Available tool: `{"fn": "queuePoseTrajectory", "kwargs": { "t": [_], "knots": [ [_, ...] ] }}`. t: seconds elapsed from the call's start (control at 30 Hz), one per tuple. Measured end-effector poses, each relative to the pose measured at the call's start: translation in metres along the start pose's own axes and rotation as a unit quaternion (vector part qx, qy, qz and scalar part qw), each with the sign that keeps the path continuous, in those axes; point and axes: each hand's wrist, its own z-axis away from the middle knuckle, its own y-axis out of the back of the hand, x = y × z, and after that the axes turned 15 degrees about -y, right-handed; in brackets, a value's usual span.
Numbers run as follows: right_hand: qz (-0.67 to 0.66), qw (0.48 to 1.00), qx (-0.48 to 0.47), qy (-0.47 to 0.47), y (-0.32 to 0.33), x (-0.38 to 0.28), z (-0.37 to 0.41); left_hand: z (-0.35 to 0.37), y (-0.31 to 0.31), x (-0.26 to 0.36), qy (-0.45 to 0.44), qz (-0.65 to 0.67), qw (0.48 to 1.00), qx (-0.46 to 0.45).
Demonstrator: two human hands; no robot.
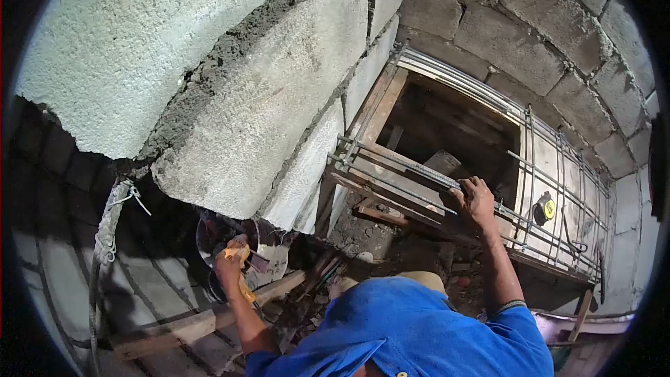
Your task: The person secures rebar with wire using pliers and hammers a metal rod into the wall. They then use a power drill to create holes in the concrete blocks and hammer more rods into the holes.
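My left hand (pixel 230 269) is wrapped round a yellow-orange tool (pixel 246 289), low on the left; its exact kind I cannot tell. Behind it stands a round bucket (pixel 271 263), in shadow beneath the block wall. My right hand (pixel 476 204) has its fingers curled over the steel rebar (pixel 433 176) along the near side of a wooden formwork frame (pixel 391 113). A dark square opening (pixel 453 126) lies inside that frame, just beyond my right hand. To the right of the hand, a black and yellow tape measure (pixel 544 208) rests among the tied bars.
A concrete block wall (pixel 265 105) with rough mortar joints rises close on my left. Another block wall (pixel 537 35) encloses the far side. A tied rebar end (pixel 106 230) sticks down at left. A timber plank (pixel 209 318) crosses below the bucket, and rubble covers the ground.
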Motion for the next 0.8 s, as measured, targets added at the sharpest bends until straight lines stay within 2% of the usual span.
{"fn": "queuePoseTrajectory", "kwargs": {
  "t": [0.03, 0.07, 0.13, 0.17, 0.23, 0.37, 0.43, 0.5, 0.57, 0.6, 0.67, 0.7, 0.77, 0.8],
  "knots": [
    [0.001, 1.000, 0.001, -0.002, 0.000, 0.001, 0.000, -0.001, 0.008, 0.009, -0.004, -0.063, 0.998, -0.024],
    [-0.005, 1.000, -0.001, 0.002, -0.001, 0.002, 0.000, 0.000, 0.014, 0.021, -0.006, -0.062, 0.998, -0.026],
    [-0.011, 1.000, -0.004, 0.004, -0.002, 0.003, 0.000, 0.009, 0.019, 0.051, -0.080, 0.012, 0.988, -0.129],
    [-0.005, 1.000, -0.001, 0.002, -0.002, 0.003, 0.000, 0.013, 0.018, 0.063, -0.082, 0.012, 0.988, -0.130],
    [0.001, 1.000, 0.002, -0.003, -0.001, 0.000, 0.001, 0.025, 0.012, 0.084, -0.106, 0.022, 0.965, -0.238],
    [-0.004, 1.000, 0.003, -0.005, -0.001, 0.001, 0.002, 0.059, -0.014, 0.121, -0.119, 0.059, 0.959, -0.249],
    [-0.007, 1.000, 0.004, -0.004, -0.002, 0.002, 0.000, 0.069, -0.013, 0.146, -0.098, 0.015, 0.957, -0.271],
    [-0.014, 1.000, 0.000, 0.007, -0.002, 0.003, 0.000, 0.069, 0.002, 0.161, -0.131, 0.003, 0.960, -0.249],
    [-0.017, 1.000, 0.003, 0.011, -0.003, 0.004, 0.000, 0.065, 0.017, 0.161, -0.113, 0.079, 0.976, -0.167],
    [-0.020, 1.000, 0.007, 0.014, -0.003, 0.004, -0.001, 0.065, 0.022, 0.153, -0.139, 0.094, 0.981, -0.094],
    [-0.016, 1.000, 0.013, 0.021, -0.004, 0.005, -0.001, 0.056, 0.034, 0.136, -0.122, 0.101, 0.987, -0.004],
    [-0.014, 1.000, 0.016, 0.022, -0.005, 0.006, -0.001, 0.052, 0.038, 0.117, -0.124, 0.104, 0.987, -0.001],
    [-0.009, 1.000, 0.018, 0.021, -0.007, 0.008, -0.002, 0.046, 0.035, 0.085, -0.117, 0.060, 0.982, 0.138],
    [-0.007, 1.000, 0.014, 0.016, -0.008, 0.009, -0.001, 0.044, 0.036, 0.091, -0.119, 0.065, 0.981, 0.139]
  ]
}}
